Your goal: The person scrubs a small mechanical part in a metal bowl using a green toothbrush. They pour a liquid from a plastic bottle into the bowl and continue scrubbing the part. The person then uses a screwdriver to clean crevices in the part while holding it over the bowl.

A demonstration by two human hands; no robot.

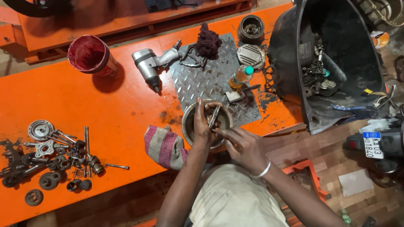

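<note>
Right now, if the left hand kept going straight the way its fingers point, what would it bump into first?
Probably the small plastic bottle of yellow liquid with a green cap. The left hand points up-table over the round metal bowl, onto the grey checker-pattern metal plate. Depth is unclear.

An orange workbench (84,101) holds a grey diamond-patterned metal plate (210,84). Near it lies a cloth (165,147) striped pink, grey and maroon. Far left stands a dark red tin (90,55); a bottle (240,77) has a teal cap.
</note>
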